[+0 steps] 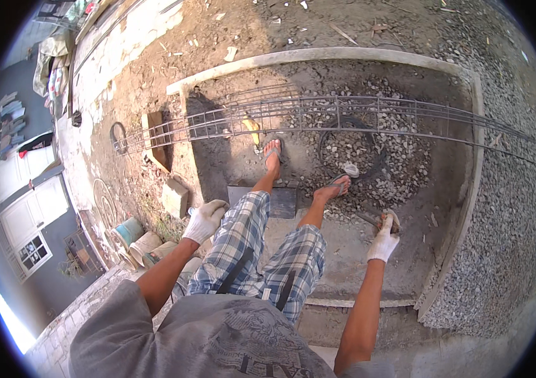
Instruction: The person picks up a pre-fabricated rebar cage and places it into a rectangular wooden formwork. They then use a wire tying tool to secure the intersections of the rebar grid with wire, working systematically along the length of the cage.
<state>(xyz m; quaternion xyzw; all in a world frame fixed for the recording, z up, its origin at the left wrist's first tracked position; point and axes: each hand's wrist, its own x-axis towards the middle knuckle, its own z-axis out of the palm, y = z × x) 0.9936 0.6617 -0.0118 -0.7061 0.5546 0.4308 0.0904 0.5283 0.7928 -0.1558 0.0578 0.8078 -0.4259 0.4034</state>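
Observation:
My left hand (207,222), in a white glove, is beside my left knee with its fingers curled in. Whatever it may hold is hidden. On the other side, my right hand (384,238), also gloved, is closed out to the right of my right knee. From it sticks a slim dark tool (366,218), whose kind I cannot make out. A long rebar cage (337,114) stretches across in front of my feet, apart from both hands. Under its right half, a coil of dark wire (383,154) lies on gravel (407,167).
A low concrete curb (318,55) borders the pit. A dark slab (282,203) lies behind my feet. Left are a wooden block (152,129), a stone block (174,198) and several buckets (130,230). A yellow object (252,129) lies by the cage. Gravel (501,252) is heaped right.

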